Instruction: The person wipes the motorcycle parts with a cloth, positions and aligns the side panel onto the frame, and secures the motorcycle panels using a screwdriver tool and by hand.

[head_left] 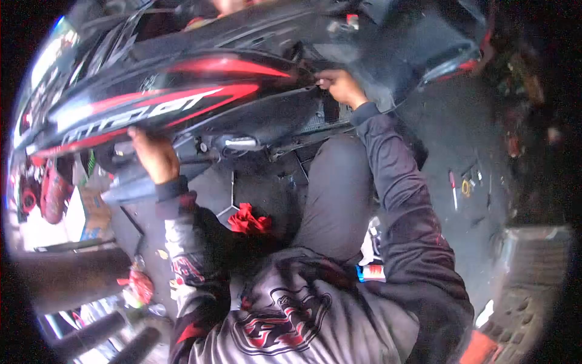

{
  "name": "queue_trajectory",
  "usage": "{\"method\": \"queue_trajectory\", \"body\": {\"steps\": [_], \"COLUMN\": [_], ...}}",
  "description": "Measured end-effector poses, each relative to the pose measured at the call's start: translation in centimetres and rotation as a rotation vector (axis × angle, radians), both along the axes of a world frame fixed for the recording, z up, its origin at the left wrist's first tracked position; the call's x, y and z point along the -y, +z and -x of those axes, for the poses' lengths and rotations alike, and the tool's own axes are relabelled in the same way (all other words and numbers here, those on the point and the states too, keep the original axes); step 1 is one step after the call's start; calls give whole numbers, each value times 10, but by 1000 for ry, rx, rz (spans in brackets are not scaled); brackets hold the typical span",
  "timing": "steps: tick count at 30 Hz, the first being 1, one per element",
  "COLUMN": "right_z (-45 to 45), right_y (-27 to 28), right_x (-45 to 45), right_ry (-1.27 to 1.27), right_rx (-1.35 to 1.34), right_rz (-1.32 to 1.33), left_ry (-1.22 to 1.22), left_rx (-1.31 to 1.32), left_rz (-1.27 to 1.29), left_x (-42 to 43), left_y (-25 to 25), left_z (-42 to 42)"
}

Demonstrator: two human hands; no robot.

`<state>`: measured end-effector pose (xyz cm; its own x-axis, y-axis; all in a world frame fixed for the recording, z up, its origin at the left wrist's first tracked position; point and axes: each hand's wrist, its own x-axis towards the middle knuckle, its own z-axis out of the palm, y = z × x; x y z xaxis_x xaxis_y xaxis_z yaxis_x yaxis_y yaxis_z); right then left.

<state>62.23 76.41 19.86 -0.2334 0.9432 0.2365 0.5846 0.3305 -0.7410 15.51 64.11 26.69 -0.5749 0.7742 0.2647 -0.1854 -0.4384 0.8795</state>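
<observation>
A long black motorbike side panel (pixel 230 100) with red stripes and white lettering spans the upper left, along the side of the motorbike. My left hand (pixel 156 156) holds its lower edge near the lettering; the thumb lies on the outer face and the other fingers are largely hidden. At the panel's narrow right end, my right hand (pixel 342 88) is closed in a pinch, its fingertips at the tip. Below the panel, part of the motorbike's dark underside (pixel 242 144) shows.
A red cloth (pixel 248 219) lies on the dark floor beside a thin metal Y-shaped tool (pixel 233 191). To the right are a red-handled screwdriver (pixel 453 189) and a yellow loop (pixel 465 187). A cardboard box (pixel 94 210) stands left, and a grey crate (pixel 527 291) lower right.
</observation>
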Motion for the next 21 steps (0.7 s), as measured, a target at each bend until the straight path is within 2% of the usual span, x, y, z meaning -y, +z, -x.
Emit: {"method": "queue_trajectory", "body": {"steps": [1,2,3,7,9,10,11,13,15,16,17,18,19,21], "right_z": [-1,-5,-4,-2,-4,-5,-5,-4,-5,-4,-2,-2,-3,-6], "right_y": [-2,-21,-27,-29,-50,-53,-55,-63,-48,-52,-57,-62,-63,-62], "right_x": [1,-7,-9,1,-6,-6,-5,-3,7,4,2,-1,-4,-8], "right_ry": [19,20,14,44,70,66,61,52,78,38,40,43,47,74], "right_rx": [120,-88,-204,-222,-433,-407,-383,-416,-543,-553,-570,-592,-611,-595], "right_rz": [-99,1,36,-35,-6,-37,-63,-32,35,-23,-7,-22,-39,-14], "left_ry": [-136,-42,-62,-157,69,23,26,111,192,272,168,106,346,299], "left_rx": [247,117,112,191,222,134,134,49,-93,-189,-14,-41,-50,-201], "left_rz": [-129,-81,-67,40,-1,-5,120,105,121,153,162,145,119,91], "left_x": [3,5,5,2,5,5,0,2,4,5,5,6,-1,-2], "left_y": [8,11,10,1,26,26,10,21,25,27,43,47,53,45], "left_z": [-11,-17,-14,9,-30,-25,16,1,-11,-24,-30,-33,-59,-48]}}
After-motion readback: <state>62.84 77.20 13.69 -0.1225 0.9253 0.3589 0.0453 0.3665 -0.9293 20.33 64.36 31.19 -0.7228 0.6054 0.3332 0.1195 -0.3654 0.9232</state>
